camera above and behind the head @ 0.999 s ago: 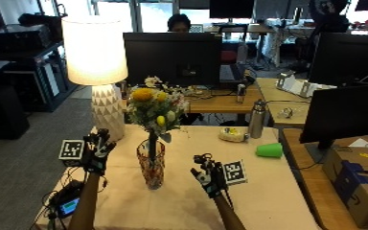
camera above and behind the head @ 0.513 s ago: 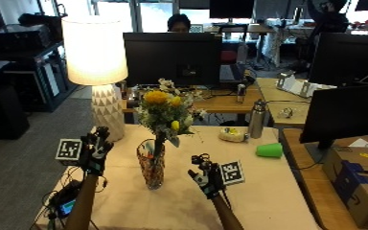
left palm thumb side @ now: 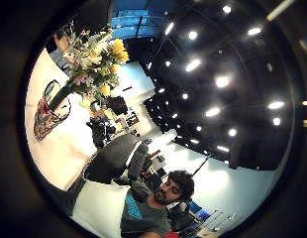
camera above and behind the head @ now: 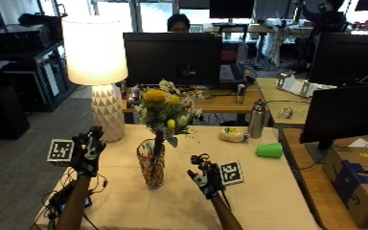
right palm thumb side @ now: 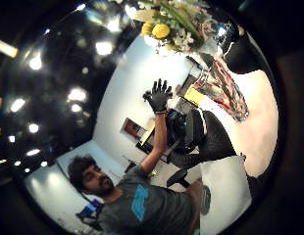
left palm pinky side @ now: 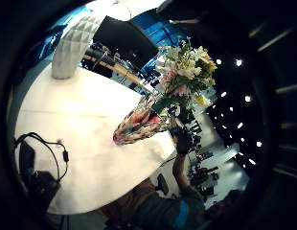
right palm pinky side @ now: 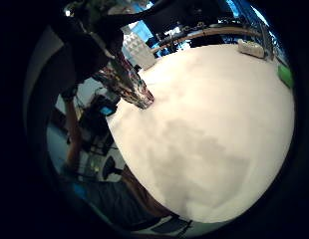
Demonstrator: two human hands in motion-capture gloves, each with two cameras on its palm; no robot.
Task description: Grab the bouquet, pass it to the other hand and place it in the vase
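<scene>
While both forearms are seen from above and behind, the right hand is raised over the near middle of the cloth-covered tabletop, its fingers loosely curled and nothing held between them. To the left of it, the left hand is lifted beside the tabletop's left edge with fingers spread and straight, touching nothing; this spread is confirmed in the right thumb side palm view, where the left hand is shown with all fingers fanned.

Between the two hands stands the multicoloured patterned glass vase, upright on the tabletop, and the bouquet of yellow and white flowers with green leaves is seated in it, stems down inside, blooms spreading well above the rim. Neither hand is in contact with vase or bouquet.

What the outside view hides is supplied by the left little finger side palm view: black cabling and a dark device lie on the cloth near the left near corner. The right little finger side palm view shows a broad bare stretch of cloth between the vase and the right edge.

Further back, a green cup lies on its side toward the right edge, with a pale roll-like object and a grey metal bottle behind it. A lit white lamp with a faceted base stands at the far left corner.
</scene>
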